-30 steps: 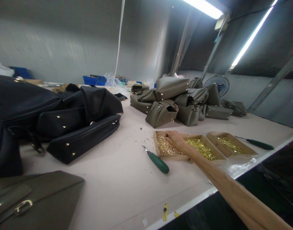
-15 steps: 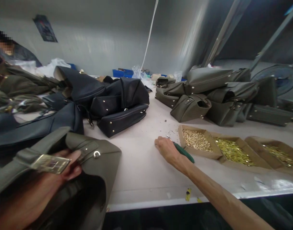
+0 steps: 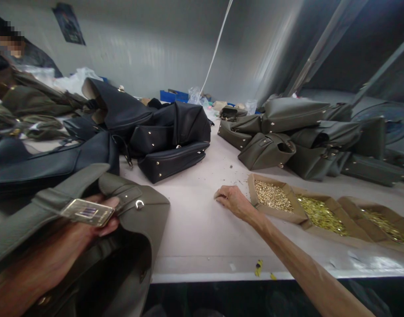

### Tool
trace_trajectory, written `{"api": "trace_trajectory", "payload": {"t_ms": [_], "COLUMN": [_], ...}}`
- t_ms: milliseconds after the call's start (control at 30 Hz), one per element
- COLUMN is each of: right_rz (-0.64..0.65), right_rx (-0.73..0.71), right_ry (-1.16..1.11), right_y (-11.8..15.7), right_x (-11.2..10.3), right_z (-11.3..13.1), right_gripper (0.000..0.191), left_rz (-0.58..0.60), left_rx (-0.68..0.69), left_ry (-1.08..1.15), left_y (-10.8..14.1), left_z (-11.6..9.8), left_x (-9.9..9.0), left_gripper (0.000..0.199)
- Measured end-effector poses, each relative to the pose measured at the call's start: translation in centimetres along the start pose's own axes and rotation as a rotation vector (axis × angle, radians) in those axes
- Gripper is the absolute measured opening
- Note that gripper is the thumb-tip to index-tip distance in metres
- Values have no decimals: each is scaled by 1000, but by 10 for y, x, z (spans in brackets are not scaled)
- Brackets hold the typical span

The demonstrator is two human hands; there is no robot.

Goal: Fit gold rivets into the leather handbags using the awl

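Observation:
At the lower left, my left hand (image 3: 72,242) is closed on an olive-green handbag (image 3: 152,211), which gapes toward me. A gold-coloured metal plate (image 3: 89,212) on the bag's strap lies over my fingers. A small silvery ring fitting (image 3: 140,204) shows on the bag's side. My right hand (image 3: 233,200) rests low over the white table, its fingers curled together and pointing left. What is in those fingers, if anything, is hidden. Just right of this hand stands a cardboard tray (image 3: 296,218) of small gold-coloured metal pieces (image 3: 272,196).
Two more cardboard trays with yellowish metal parts (image 3: 322,213) continue to the right. Black handbags (image 3: 175,163) are piled left of centre, olive-green ones (image 3: 268,149) at the right. Blue bins (image 3: 173,96) stand at the back. A person (image 3: 39,57) is at the far left.
The green-handled tool that showed under my right hand is no longer visible. My left hand and the handbag's metal plate appear slightly farther right, and the plate is turned more toward me.

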State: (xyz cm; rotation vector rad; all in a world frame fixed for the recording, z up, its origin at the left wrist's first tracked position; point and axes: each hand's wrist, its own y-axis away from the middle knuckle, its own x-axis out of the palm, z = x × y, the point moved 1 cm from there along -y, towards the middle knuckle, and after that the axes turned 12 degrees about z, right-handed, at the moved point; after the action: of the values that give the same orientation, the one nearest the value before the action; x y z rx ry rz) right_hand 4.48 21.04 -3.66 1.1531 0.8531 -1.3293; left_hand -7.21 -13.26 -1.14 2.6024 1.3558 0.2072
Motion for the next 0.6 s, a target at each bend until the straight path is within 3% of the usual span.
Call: {"api": "trace_trajectory", "payload": {"t_ms": [200, 300, 467, 533, 600], "right_rz": [36, 39, 35, -17, -86], "right_rx": [14, -21, -52, -106, -182], "right_ry": [120, 119, 28, -79, -233], "right_y": [-5, -7, -16, -16, -11], "right_x": [6, 6, 3, -6, -21], "right_z": [10, 12, 6, 20, 51], "right_gripper": [20, 19, 16, 17, 18], "left_rz": [35, 29, 89, 96, 150], "left_rx": [70, 181, 193, 198, 221], "left_ry": [-5, 34, 210, 260, 252], "left_y": [2, 5, 0, -2, -2], "left_z": [0, -10, -15, -11, -5], "left_x": [-4, 3, 16, 15, 11], "left_gripper": [33, 31, 27, 26, 26]}}
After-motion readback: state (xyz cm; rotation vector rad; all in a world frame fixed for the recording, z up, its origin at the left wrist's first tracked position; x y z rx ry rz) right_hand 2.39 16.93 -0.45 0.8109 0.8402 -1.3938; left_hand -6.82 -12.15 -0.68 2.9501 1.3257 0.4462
